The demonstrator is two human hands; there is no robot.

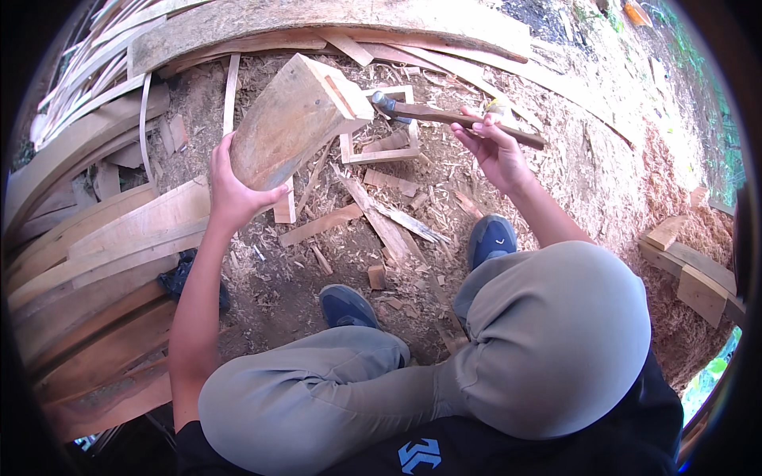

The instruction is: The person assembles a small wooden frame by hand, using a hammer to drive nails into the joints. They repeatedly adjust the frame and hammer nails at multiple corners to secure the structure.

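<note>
My left hand (242,184) grips the lower left end of a wooden box (290,119), its fingers partly hidden behind it. The box is pale and tilted up off the ground, with a recessed edge at its far right end. My right hand (496,151) holds a hammer (468,119) in a light finger grip near the rear of its brown wooden handle. The metal hammer head points left, close to the box's right corner, and I cannot tell whether they touch. Beneath the hammer, a square wooden frame (379,157) lies on the ground.
Long planks (333,22) lie across the far side, and stacked boards (119,238) fill the left. Wood scraps (381,222) and shavings cover the ground around my blue shoes (348,305). At the right, wooden pieces (702,289) rest beside heaped shavings. A dark bag (186,282) sits by my left forearm.
</note>
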